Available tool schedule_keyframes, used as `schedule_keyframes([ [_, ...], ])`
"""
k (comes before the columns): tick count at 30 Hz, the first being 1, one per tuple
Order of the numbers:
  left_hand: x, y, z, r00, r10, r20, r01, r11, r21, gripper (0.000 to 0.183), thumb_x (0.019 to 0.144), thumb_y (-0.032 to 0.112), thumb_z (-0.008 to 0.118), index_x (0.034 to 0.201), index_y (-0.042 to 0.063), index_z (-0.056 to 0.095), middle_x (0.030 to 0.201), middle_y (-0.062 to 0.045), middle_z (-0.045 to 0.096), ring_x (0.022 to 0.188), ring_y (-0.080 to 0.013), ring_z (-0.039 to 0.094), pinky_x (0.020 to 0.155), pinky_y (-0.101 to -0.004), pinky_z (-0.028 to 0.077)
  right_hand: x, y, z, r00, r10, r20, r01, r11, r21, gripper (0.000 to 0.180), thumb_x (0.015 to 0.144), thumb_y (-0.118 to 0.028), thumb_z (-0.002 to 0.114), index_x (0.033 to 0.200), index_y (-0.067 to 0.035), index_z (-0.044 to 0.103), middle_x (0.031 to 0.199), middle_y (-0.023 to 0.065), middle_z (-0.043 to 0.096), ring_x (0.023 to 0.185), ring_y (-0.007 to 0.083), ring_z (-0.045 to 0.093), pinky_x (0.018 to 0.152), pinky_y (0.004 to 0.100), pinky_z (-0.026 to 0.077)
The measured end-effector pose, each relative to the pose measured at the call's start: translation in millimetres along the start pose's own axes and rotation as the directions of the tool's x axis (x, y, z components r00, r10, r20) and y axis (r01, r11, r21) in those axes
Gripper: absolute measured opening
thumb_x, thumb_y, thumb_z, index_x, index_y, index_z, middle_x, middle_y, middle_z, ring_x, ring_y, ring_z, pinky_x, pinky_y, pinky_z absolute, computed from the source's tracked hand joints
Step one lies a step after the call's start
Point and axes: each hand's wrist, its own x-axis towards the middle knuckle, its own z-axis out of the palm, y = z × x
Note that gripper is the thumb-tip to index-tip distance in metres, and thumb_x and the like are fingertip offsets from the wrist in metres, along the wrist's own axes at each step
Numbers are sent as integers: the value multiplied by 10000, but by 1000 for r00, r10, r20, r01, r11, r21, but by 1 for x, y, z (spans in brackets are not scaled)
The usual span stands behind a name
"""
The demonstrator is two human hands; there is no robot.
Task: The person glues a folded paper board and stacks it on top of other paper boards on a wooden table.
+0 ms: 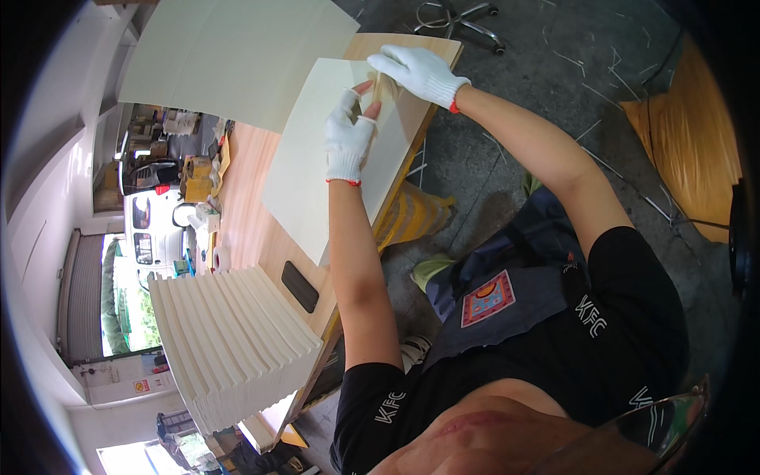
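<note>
A large pale sheet point(309, 154) lies on the wood-grain table point(243, 178). My left hand point(347, 133), in a white knit glove with bare thumb and index fingertips, is over its far part. Those fingertips touch a thin, tan, see-through strip point(387, 89) that looks curved; whether they pinch it is unclear. My right hand point(418, 74), in a white glove with a red cuff, is just right of the left one, its fingers bent over the top of the strip. Its fingertips and what lies under its palm are hidden.
A tall stack of thick white sheets point(231, 350) stands near a black phone point(300, 287). Another big pale panel point(237, 59) lies beyond. Tape rolls point(221, 259) and boxes point(199, 178) sit at the left. A wheeled chair base point(460, 24) and scattered white strips point(599, 157) are on the floor.
</note>
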Motion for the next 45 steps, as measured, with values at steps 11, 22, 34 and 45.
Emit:
schedule_keyframes([
  [11, 7, -12, 5, 992, 119, -44, -115, 989, 89, 306, 898, 77, 699, 1201, 99, 662, 675, 32, 478, 609, -89, 463, 578, -277, 408, 1, 4, 5, 992, -82, -101, 77, 996, -52, 547, 998, -561, 367, 991, -64, 596, 855, 211, 637, 844, 408, 621, 767, 500, 462],
  [22, 8, -15, 6, 941, 295, -165, -280, 954, 108, 324, 942, 102, 631, 1265, 115, 641, 1020, -114, 645, 728, -126, 573, 688, -277, 472, -4, -7, -4, 999, -29, -14, 28, 998, -59, 555, 989, -577, 387, 977, -62, 594, 821, 206, 631, 828, 403, 619, 755, 500, 456],
  [34, 1, 0, 5, 999, -18, -36, 18, 1000, 5, 274, 875, 101, 727, 1140, 87, 661, 763, -14, 562, 673, -106, 490, 647, -275, 439, 0, 6, 5, 994, -68, -83, 62, 996, -66, 514, 998, -530, 416, 1032, -47, 588, 879, 221, 639, 874, 410, 624, 764, 489, 459],
  [45, 12, -19, 7, 932, 328, -153, -312, 943, 118, 310, 909, 110, 686, 1218, 107, 662, 969, -79, 652, 776, -113, 544, 700, -259, 458, 0, 1, 0, 999, -2, -49, -1, 998, -62, 550, 987, -543, 440, 1058, -21, 600, 901, 229, 645, 900, 409, 631, 776, 475, 465],
])
